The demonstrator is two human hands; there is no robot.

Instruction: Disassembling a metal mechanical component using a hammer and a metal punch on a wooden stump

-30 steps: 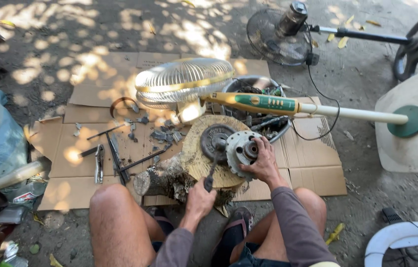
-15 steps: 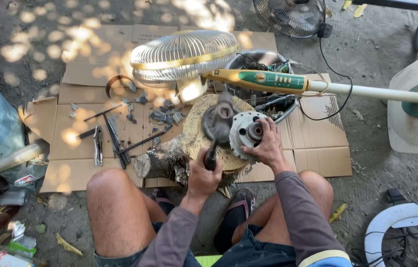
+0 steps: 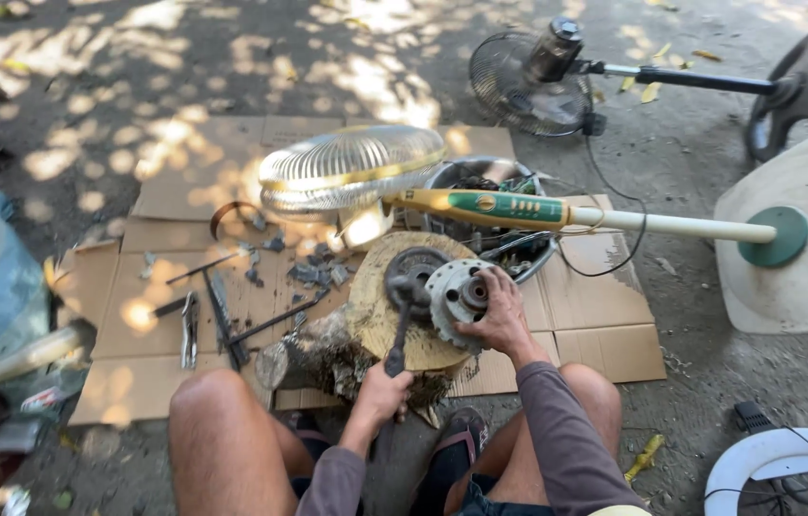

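Now gripping a dark tool (image 3: 398,330) with left hand (image 3: 382,394), right hand (image 3: 499,320) clasping a metal motor part (image 3: 455,294) atop a wood stump (image 3: 377,315).

One wood stump (image 3: 380,320), one motor housing (image 3: 457,296) in the right grip, one hammer (image 3: 402,315) in the left grip, two fan guards beyond, two stand bases, one metal bowl (image 3: 452,177)
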